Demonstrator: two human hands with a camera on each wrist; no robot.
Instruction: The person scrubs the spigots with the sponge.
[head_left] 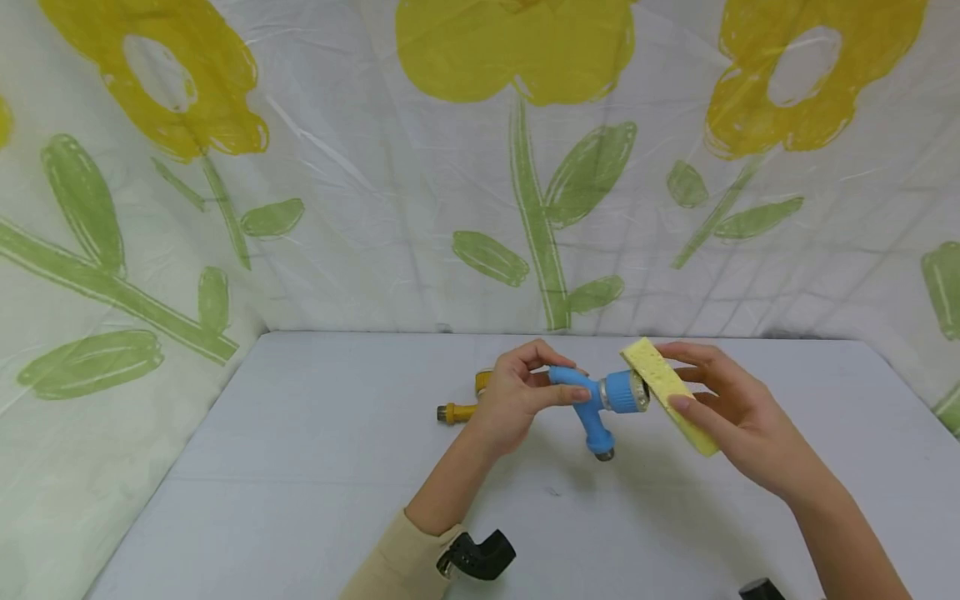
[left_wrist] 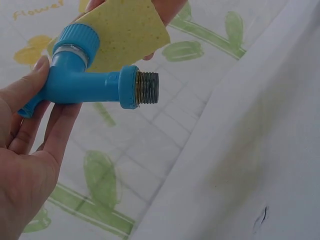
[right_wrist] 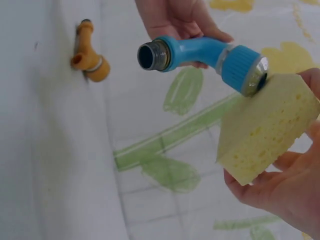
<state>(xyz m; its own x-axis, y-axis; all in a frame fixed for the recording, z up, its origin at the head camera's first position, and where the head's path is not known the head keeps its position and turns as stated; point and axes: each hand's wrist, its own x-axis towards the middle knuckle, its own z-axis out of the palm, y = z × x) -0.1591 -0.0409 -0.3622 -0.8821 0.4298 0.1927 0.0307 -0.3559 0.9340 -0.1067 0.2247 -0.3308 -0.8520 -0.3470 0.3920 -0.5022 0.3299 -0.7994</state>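
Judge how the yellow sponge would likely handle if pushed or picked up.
The yellow sponge is probably light for its size, given its visible pores. It may compress, yet seems stiff enough to hold its slab shape in the right hand. Its flat faces suggest little rolling.

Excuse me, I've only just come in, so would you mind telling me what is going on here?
A person is handling a blue tap and a sponge above a table. The left hand grips the blue tap, and the right hand holds the yellow sponge at the metal end of the tap's ridged knob, apparently touching it. An orange tap lies on the table, partly hidden behind the left hand in the head view.
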